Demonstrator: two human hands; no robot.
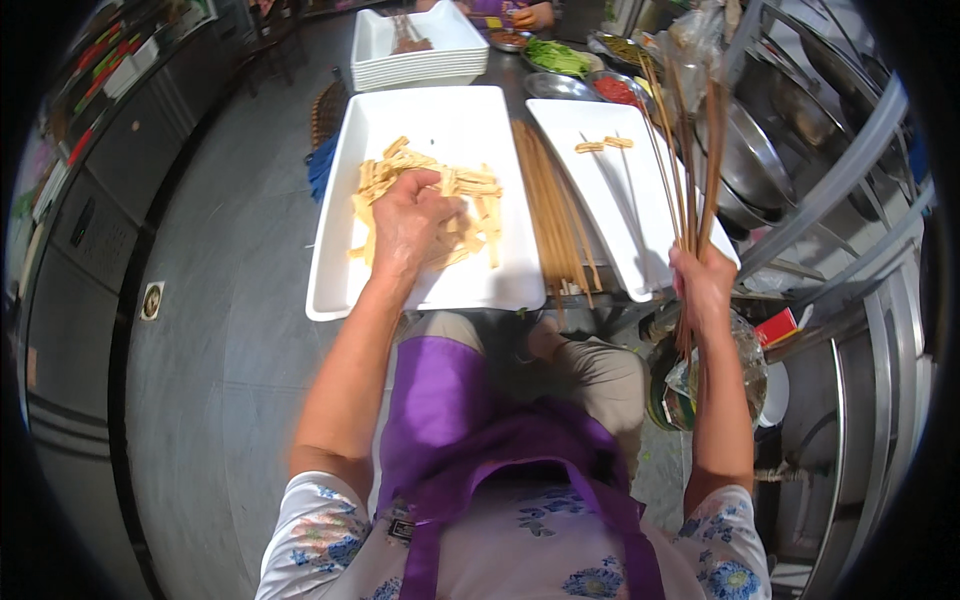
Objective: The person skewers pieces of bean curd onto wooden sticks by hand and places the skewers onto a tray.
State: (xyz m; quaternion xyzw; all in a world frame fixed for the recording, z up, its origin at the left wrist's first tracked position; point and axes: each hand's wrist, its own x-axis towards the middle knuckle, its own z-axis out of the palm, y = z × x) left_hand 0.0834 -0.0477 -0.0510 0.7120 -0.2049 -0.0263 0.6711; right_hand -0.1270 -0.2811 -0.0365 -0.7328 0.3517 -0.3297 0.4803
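Note:
My left hand (pixel 415 220) reaches into a deep white tray (pixel 335 280) over a loose heap of pale yellow bean curd strips (pixel 480 187). Its fingers are curled in among the strips, and whatever sits between the fingertips is hidden. In my right hand (pixel 706 275) a bundle of long thin wooden skewers (pixel 690 190) stands upright, fanned out at the top. Just left of that hand lies a shallower white tray (pixel 640 270). Two skewers rest in it, each with a yellow bean curd piece (pixel 619 143) at its far end.
More wooden skewers (pixel 550 210) lie between the trays. Stacked white trays (pixel 420 65) stand at the back, beside bowls of green vegetables (pixel 557 58) and red pieces (pixel 615 90). Metal bowls (pixel 750 150) and a rack (pixel 850 170) crowd the right. Another person's hand (pixel 524 18) shows at the far end.

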